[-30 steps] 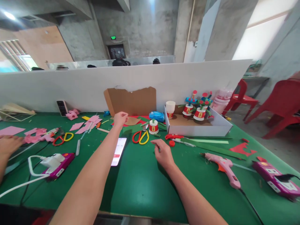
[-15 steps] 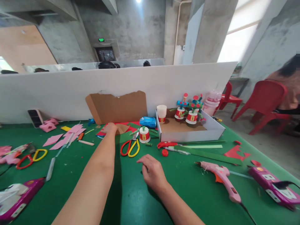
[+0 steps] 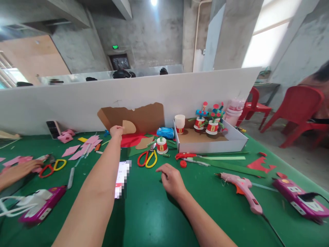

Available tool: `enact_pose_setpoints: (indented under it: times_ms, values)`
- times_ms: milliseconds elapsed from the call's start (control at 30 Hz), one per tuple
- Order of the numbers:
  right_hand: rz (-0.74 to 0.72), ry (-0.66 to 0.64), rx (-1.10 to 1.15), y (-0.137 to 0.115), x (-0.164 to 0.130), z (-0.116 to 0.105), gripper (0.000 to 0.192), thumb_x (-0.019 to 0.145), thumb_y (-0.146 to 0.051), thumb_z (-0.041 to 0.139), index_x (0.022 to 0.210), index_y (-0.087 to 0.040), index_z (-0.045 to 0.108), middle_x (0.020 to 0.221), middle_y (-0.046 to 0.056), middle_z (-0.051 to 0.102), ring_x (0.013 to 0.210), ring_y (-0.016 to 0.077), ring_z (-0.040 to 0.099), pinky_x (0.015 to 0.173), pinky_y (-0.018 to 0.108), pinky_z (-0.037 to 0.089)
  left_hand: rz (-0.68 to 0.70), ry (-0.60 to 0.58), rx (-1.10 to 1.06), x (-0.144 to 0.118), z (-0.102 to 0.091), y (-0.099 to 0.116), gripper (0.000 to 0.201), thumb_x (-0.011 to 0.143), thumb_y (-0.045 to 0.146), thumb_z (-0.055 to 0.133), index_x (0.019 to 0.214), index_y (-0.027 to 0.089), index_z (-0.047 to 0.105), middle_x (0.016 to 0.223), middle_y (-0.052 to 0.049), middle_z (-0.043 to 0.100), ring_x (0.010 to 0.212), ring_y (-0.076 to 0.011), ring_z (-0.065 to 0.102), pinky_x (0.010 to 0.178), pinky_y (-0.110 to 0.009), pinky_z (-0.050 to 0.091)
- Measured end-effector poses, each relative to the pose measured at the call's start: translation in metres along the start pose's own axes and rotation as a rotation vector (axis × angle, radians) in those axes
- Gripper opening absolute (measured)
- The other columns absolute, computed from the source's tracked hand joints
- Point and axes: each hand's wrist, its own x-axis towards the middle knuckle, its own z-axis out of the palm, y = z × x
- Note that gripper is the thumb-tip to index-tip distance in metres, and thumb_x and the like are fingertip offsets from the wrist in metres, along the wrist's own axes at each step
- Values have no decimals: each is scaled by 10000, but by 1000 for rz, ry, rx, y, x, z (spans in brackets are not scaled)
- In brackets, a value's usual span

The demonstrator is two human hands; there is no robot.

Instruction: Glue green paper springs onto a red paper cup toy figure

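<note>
My left hand (image 3: 117, 132) reaches to the back of the table and pinches a curved piece of brown cardboard (image 3: 129, 127), raised in front of a torn cardboard flap (image 3: 147, 118). Under it lie red paper (image 3: 132, 140) and another brown cardboard piece (image 3: 144, 143). My right hand (image 3: 172, 181) rests on the green table (image 3: 154, 219), fingers loosely bent and apart, holding nothing. Beyond it are red-and-yellow scissors (image 3: 147, 158) and an upturned red-and-white paper cup (image 3: 161, 146) with green paper springs. A lit phone screen (image 3: 121, 178) shows beside my left forearm, partly hidden.
A white box (image 3: 210, 147) holds cups and decorated cup figures. On the right lie a pink glue gun (image 3: 240, 188) and a purple power strip (image 3: 299, 199). At left, a co-worker's hand (image 3: 25, 170) is near pink paper and a second pair of scissors (image 3: 52, 168).
My left hand has lifted the cardboard piece off the red paper. The lit phone screen and a co-worker's hand at left have come into view. My right hand stays nearly still.
</note>
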Motion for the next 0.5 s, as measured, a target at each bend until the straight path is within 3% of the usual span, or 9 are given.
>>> enact_pose_setpoints:
  times_ms: [100,233,367,500]
  values:
    - [-2,27,1,4,2,-2,386,735,6,430,895,-203,712,849,52,702,801,166,661,751,259,525,-39,46,-18,2,-20,7,199,873,296,599,986,137,640,936,-57,667,838,-199,640,709,-324,541]
    - [-6,63,-8,9,3,-3,369,737,2,425,876,-193,707,820,52,702,775,168,663,730,265,530,15,74,-47,2,-38,19,88,719,232,677,702,188,603,680,4,625,729,-181,609,621,-255,479]
    - [-9,80,-3,11,2,-4,366,732,0,423,858,-187,710,814,56,703,758,167,662,719,265,531,63,68,-82,7,-40,33,128,688,234,662,646,201,545,670,1,618,734,-186,604,635,-258,472]
    - [4,60,9,9,1,-3,382,724,6,429,872,-200,714,826,49,705,774,164,665,720,256,530,133,77,-137,19,-30,50,106,734,205,584,674,198,497,879,-37,683,860,-177,626,727,-254,494]
